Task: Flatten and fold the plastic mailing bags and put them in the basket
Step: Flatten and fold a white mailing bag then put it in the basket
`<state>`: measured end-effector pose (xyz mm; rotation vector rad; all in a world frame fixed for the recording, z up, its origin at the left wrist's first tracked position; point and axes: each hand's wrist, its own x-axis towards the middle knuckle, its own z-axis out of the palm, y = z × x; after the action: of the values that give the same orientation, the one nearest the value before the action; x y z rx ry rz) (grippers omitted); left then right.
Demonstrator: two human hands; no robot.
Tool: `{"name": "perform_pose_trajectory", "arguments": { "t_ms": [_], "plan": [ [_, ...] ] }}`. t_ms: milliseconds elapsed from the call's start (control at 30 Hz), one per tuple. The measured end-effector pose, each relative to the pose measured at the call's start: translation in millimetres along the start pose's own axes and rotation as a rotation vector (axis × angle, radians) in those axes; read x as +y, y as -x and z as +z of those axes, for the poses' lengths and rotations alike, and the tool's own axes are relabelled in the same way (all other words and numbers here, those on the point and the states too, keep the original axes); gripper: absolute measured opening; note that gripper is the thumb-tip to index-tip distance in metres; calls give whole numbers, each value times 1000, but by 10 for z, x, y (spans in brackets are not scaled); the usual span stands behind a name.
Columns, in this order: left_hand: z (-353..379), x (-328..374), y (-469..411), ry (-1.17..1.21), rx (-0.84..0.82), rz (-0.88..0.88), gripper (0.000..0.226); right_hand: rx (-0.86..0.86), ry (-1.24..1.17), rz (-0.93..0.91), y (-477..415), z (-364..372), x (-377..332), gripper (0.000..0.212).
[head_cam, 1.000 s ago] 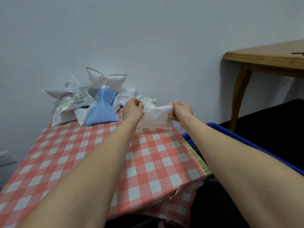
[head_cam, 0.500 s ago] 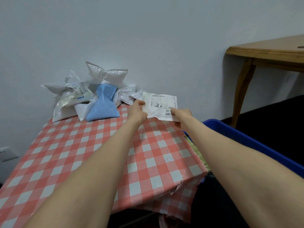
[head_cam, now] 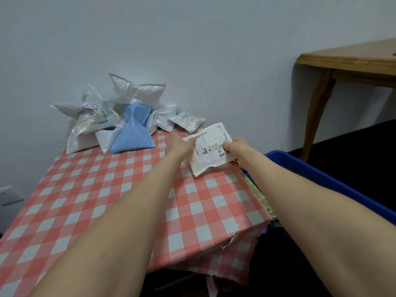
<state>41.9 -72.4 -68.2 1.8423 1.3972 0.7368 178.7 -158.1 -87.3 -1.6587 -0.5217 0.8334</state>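
Item 1: white mailing bag (head_cam: 211,147), shipping label up, w/ printed text. Held above far right corner of bench (head_cam: 102,202), approx 1 o'clock from frame centre, tilted, lower corner close to the cloth.
Item 2: left hand (head_cam: 182,144), at bag's 9 o'clock edge; grip closed on that edge, fingers mostly hidden behind bag.
Item 3: right hand (head_cam: 236,146), at bag's 3 o'clock edge; grip pinched shut on the bag, thumb on top of label.
Item 4: pile of unflattened mailing bags (head_cam: 120,116), far edge of bench against wall, approx 10–11 o'clock; mostly white/clear, puffed up; one blue bag (head_cam: 133,133) in front.
Item 5: blue basket (head_cam: 321,179), just right of bench at 3–4 o'clock, rim only; contents can't tell.
Item 6: bench cover, red/white check cloth, torn at near right corner.
Item 7: wooden table (head_cam: 351,61), 2 o'clock, well apart.
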Motion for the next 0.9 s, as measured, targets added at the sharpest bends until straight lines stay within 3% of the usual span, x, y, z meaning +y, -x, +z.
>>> {"name": "perform_pose_trajectory", "arguments": {
  "t_ms": [100,233,367,533,600,700,767,900],
  "plan": [
    [-3,16,-18,-15,-5,-74,67,6,-18,17,-15,-15,14,21],
    [42,-49,87,57,-248,-192,45,-4,-35,105,9,-2,30,18],
    [27,-96,9,98,-203,-151,42,-4,-42,118,7,-8,69,29],
    [-91,2,-49,18,-203,-52,50,101,31,-128,-84,-58,41,77],
    [-89,22,-74,28,-215,-41,48,28,79,-119,-100,-32,21,68],
    [-47,-5,-128,87,-140,-31,51,-17,184,-83,-118,18,47,32],
    [-7,-71,-149,82,-66,-38,58,9,172,-40,-149,53,115,29],
    [89,-282,-129,54,-88,-80,68,75,216,-28,-152,130,197,33]
  ]
}}
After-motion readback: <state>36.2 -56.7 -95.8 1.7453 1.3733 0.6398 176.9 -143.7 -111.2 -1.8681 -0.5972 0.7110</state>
